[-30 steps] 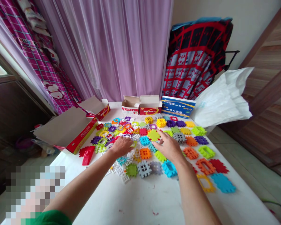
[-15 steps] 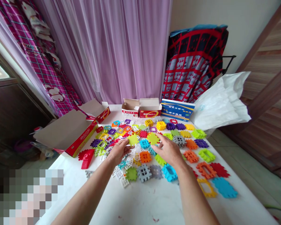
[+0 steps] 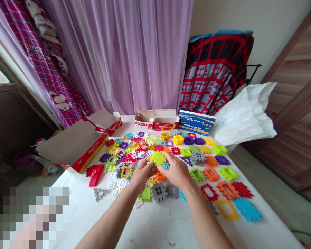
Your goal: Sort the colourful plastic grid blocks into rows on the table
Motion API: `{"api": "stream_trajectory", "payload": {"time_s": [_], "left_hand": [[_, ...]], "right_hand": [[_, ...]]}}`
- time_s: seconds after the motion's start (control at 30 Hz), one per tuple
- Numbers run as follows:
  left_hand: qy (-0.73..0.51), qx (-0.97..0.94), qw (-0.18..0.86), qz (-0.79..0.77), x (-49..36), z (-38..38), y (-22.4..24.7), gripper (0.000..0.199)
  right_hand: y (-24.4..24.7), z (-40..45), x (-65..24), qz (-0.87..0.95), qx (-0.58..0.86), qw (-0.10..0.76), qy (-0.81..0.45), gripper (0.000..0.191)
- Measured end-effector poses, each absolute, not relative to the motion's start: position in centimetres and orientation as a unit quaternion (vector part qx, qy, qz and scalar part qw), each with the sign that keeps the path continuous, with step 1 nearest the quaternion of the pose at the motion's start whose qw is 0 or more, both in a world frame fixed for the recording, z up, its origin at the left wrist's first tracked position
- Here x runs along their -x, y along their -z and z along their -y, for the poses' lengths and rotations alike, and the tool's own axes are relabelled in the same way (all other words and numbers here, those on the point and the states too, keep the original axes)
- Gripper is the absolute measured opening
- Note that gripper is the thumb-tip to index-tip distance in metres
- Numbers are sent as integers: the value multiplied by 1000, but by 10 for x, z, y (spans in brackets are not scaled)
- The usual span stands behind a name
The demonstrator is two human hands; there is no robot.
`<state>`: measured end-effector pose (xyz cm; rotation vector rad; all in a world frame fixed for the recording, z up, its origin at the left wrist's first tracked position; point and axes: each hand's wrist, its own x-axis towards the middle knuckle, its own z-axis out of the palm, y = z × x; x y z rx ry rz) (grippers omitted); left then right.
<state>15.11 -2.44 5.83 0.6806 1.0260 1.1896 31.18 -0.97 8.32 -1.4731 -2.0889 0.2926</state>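
Observation:
Above the middle of the toy pile, my left hand (image 3: 144, 173) and my right hand (image 3: 176, 169) meet at a yellow-green notched building tile (image 3: 158, 158). My left thumb and fingers pinch its left edge, while the right hand grips its right side. Only one tile face shows clearly; whether a second tile lies behind it is hard to tell. Below the hands lie a green square tile (image 3: 145, 193) and a grey window tile (image 3: 159, 192). Loose white window frames (image 3: 122, 183) and a yellow frame tile (image 3: 126, 171) spread to the left of my left hand.
Open cardboard boxes (image 3: 94, 151) stand at the left, with small red boxes (image 3: 166, 123) and a blue box (image 3: 197, 122) along the back. A white sack (image 3: 245, 116) leans at the right corner. Colored tiles, including a blue one (image 3: 248, 209), lie along the right side.
My hands have come together from either side. The two yellow-green tiles, held apart before, now meet or overlap between them.

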Motion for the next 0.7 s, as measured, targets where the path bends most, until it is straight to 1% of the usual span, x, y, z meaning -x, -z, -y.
{"api": "stream_trajectory", "payload": {"time_s": [0.17,0.4,0.57,0.7], "left_hand": [[-508,-313,662,-454,-150,28,-67,37],[-480,-322,662,-477,-139,27,-67,49],[-486,-307,645,-503,-136,26,-63,51],[-489,-312,638,-507,-137,29,-64,48]], "right_hand": [[-86,11,-311,786,544,270,-114,55],[-94,17,-304,810,525,230,-122,55],[-92,18,-296,808,524,246,-107,61],[-90,19,-293,796,547,242,-91,50]]}}
